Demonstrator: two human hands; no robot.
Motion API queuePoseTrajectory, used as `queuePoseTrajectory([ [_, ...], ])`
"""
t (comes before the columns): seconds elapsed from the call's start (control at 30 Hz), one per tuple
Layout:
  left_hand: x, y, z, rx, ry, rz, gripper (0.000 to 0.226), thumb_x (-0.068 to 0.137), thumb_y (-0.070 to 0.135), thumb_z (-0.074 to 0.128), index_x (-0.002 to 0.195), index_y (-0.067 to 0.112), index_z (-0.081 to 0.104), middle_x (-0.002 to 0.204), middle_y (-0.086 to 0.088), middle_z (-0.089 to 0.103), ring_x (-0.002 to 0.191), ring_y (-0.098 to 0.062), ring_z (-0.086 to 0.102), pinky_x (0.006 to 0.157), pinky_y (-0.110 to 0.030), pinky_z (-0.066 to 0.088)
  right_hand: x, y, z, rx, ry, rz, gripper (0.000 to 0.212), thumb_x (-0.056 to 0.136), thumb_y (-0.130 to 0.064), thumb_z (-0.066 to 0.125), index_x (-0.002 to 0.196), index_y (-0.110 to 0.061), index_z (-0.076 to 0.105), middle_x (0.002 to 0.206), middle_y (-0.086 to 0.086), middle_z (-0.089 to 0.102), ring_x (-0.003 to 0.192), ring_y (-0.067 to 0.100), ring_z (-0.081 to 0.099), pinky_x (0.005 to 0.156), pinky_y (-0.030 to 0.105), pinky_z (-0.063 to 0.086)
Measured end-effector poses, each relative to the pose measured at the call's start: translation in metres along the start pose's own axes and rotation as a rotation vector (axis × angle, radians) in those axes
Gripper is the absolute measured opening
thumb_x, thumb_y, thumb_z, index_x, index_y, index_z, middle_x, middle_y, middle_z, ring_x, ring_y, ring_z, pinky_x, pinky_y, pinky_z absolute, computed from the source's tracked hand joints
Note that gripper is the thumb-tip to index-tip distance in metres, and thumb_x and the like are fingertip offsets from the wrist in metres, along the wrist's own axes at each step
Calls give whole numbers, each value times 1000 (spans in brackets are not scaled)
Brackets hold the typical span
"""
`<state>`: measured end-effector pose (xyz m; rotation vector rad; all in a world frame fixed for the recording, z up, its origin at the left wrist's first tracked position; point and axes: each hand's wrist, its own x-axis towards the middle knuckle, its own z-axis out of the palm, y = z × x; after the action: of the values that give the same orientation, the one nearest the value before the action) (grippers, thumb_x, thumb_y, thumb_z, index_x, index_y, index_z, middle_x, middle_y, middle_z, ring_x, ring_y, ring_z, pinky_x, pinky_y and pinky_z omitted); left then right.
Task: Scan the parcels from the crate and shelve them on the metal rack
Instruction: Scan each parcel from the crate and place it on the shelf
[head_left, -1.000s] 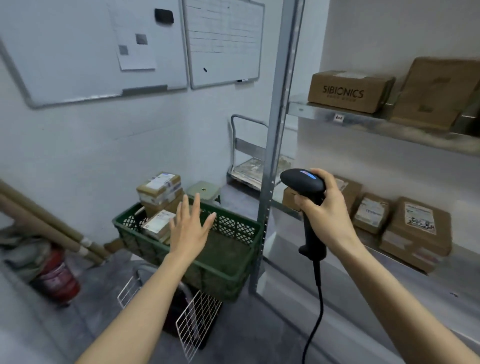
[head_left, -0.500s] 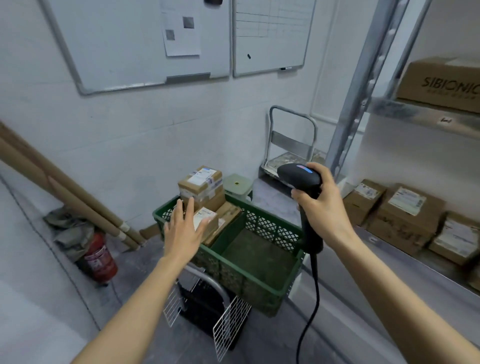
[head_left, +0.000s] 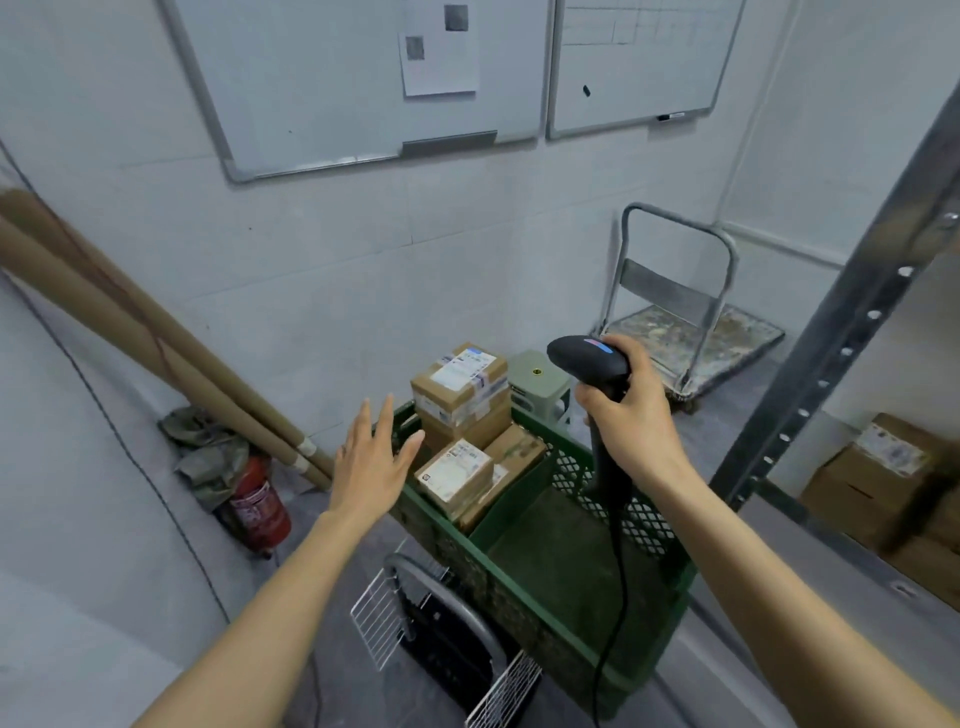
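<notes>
- Black scanner (head_left: 587, 358) fills the right grip (head_left: 631, 421), fingers wrapped round its handle.
- Left grip (head_left: 371, 467) wide, fingers straight, holding nothing, just beside the nearest small parcel (head_left: 454, 475).
- Parcels (head_left: 460, 376) sit at the crate's (head_left: 649, 519) far left end: judged light, stiff cardboard; take by opposite sides, label up.
- Metal rack (head_left: 831, 364) stands right.

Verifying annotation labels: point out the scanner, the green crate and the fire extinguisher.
scanner (head_left: 584, 358), head view, on its black head
green crate (head_left: 550, 561), head view, on its bare floor
fire extinguisher (head_left: 257, 512), head view, on its red body
</notes>
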<state>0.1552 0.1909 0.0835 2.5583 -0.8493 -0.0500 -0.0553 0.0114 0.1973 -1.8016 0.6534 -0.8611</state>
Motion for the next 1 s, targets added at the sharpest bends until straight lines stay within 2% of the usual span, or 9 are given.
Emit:
queuePoseTrajectory([
  [0.2, 38, -9, 7, -6, -24, -23, 80, 87, 68, 19, 153, 25, 5, 160, -12, 3, 147, -28, 8, 116, -49, 16, 41, 18, 17, -25, -14, 33, 49, 86, -6, 61, 127, -29, 46, 107, -5, 58, 92, 21, 61, 81, 36, 52],
  [0.37, 73, -14, 15, -5, -56, -12, 76, 90, 66, 22, 153, 27, 4, 161, -9, 3, 147, -27, 9, 115, -49, 15, 67, 32, 26, -18, 1, 73, 49, 87, -7, 63, 128, -30, 45, 100, -16, 56, 84, 16, 60, 70, 23, 45],
  [0.47, 99, -20, 21, -41, -101, -1, 80, 86, 70, 19, 153, 29, 4, 161, -8, 2, 147, -27, 9, 114, -51, 17, 79, 41, 33, -20, 40, 98, 49, 87, -6, 62, 126, -32, 45, 100, -19, 54, 86, 18, 60, 72, 26, 45],
  [0.57, 130, -30, 31, -93, -151, 28, 87, 80, 73, 17, 153, 27, 6, 161, -7, 4, 147, -26, 8, 115, -50, 19, 90, 48, 46, -24, 79, 126, 50, 88, -6, 61, 122, -37, 43, 101, -19, 55, 84, 15, 60, 68, 21, 44],
  [0.7, 178, -47, 48, -145, -245, 53, 86, 81, 72, 19, 153, 27, 6, 161, -5, 5, 148, -24, 6, 115, -48, 17, 108, 58, 70, -67, 138, 177, 47, 89, -7, 60, 125, -33, 44, 105, -8, 57, 82, 18, 60, 66, 25, 46],
  [0.83, 220, -67, 64, -263, -344, 69, 80, 87, 67, 27, 153, 27, 6, 160, -5, 10, 147, -23, 9, 116, -47, 17, 124, 62, 102, -113, 189, 235, 48, 91, -11, 61, 130, -32, 42, 103, -19, 53, 84, 19, 62, 67, 28, 50],
  [0.93, 246, -77, 75, -328, -424, 74, 74, 92, 60, 33, 153, 26, 8, 160, -5, 12, 147, -23, 10, 116, -47, 17, 131, 66, 124, -130, 228, 265, 47, 91, -10, 61, 128, -33, 43, 103, -20, 52, 82, 18, 62, 70, 34, 53],
  [1.0, 260, -81, 81, -358, -467, 86, 70, 95, 55, 35, 153, 25, 10, 160, -4, 15, 147, -22, 12, 115, -44, 17, 133, 71, 135, -146, 252, 276, 46, 91, -9, 60, 124, -35, 43, 103, -21, 52, 77, 11, 62, 65, 26, 52],
])
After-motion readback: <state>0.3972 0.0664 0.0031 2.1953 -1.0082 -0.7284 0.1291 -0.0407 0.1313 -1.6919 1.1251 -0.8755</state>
